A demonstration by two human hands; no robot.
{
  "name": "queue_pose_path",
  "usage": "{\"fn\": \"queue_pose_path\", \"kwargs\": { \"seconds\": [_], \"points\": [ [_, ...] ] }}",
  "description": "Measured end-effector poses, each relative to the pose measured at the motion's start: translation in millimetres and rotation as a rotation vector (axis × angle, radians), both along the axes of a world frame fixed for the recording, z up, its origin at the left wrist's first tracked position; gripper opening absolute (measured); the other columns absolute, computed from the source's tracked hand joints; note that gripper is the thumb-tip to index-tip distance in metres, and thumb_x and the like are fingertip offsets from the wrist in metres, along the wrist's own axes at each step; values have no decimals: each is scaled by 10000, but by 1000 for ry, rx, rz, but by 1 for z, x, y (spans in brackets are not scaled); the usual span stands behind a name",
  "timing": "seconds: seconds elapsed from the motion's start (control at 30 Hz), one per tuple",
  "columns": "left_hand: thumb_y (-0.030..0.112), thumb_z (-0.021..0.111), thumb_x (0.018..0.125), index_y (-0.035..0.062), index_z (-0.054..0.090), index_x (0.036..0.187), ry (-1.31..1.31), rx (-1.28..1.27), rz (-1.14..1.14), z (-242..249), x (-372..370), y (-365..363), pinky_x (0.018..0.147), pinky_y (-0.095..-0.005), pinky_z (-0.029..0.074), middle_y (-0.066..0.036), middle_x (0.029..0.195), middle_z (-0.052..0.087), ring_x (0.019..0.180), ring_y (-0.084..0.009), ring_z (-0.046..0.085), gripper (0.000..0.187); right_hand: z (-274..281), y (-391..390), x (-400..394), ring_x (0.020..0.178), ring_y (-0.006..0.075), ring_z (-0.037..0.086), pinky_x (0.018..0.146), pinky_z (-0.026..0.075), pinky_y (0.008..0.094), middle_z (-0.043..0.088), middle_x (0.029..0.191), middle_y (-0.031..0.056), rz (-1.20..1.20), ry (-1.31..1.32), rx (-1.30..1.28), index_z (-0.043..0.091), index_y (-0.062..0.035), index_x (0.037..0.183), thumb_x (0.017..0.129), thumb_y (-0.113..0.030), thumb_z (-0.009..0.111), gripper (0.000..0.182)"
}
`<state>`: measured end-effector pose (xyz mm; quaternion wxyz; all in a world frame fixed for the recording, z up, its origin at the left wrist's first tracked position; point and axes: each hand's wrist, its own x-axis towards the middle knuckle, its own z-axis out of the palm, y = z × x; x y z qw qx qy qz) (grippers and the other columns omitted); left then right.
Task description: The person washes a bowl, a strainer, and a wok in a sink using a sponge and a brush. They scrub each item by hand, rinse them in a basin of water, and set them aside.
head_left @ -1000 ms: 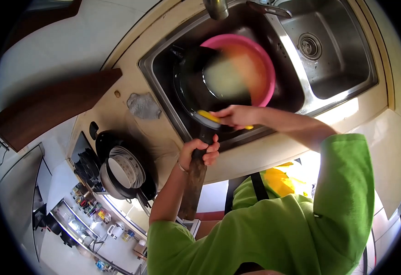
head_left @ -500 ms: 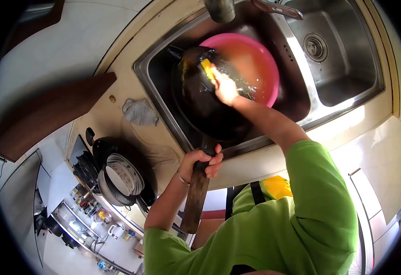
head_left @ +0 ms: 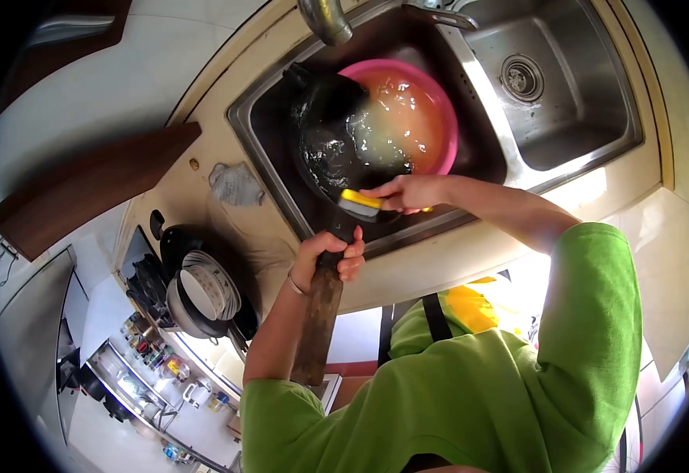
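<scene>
The person's left hand point(head_left: 327, 260) was wrapped tight around the long wooden handle point(head_left: 317, 319) of a black wok point(head_left: 336, 150). The wok sat in the left sink point(head_left: 265, 134), leaning on a pink bowl point(head_left: 419, 118) full of cloudy water. The right hand point(head_left: 407, 191) was closed on a yellow sponge point(head_left: 360, 202), pressed to the wok's near rim. A gray rag point(head_left: 236, 184) lay on the counter beside the sink.

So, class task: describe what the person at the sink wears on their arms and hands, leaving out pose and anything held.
Both arms come out of loose bright green short sleeves. The forearms are bare, with no gloves on the left hand or right hand. A thin pale bangle circles the left wrist.
</scene>
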<state>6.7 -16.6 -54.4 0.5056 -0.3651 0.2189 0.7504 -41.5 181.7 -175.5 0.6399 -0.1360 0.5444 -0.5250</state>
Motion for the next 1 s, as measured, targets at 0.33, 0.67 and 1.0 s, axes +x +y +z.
{"fn": "queue_pose_path", "kwargs": {
  "seconds": [0.33,0.67,1.0],
  "points": [
    [154,446,671,24,478,915,13,-214,-43,56,-15,16,462,-229,306,-7,681,419,499,-94,366,279,-62,20,-24,877,257,558,706,444,351,564,936,130,174,1004,461,408,-336,1185,818,-162,400,406],
    [159,471,652,19,470,879,114,-495,-220,109,-9,22,459,-237,314,-24,663,451,496,-106,402,266,-67,9,-46,1020,216,443,811,378,359,497,1058,55,238,1306,743,550,-134,1035,822,-173,351,294],
    [106,526,639,-18,437,823,273,-761,-427,128,6,30,388,-251,378,-67,573,470,410,-148,474,239,-44,-14,-52,724,254,568,595,476,348,581,794,142,-858,85,143,519,-7,945,840,-262,433,289]
  ]
}}
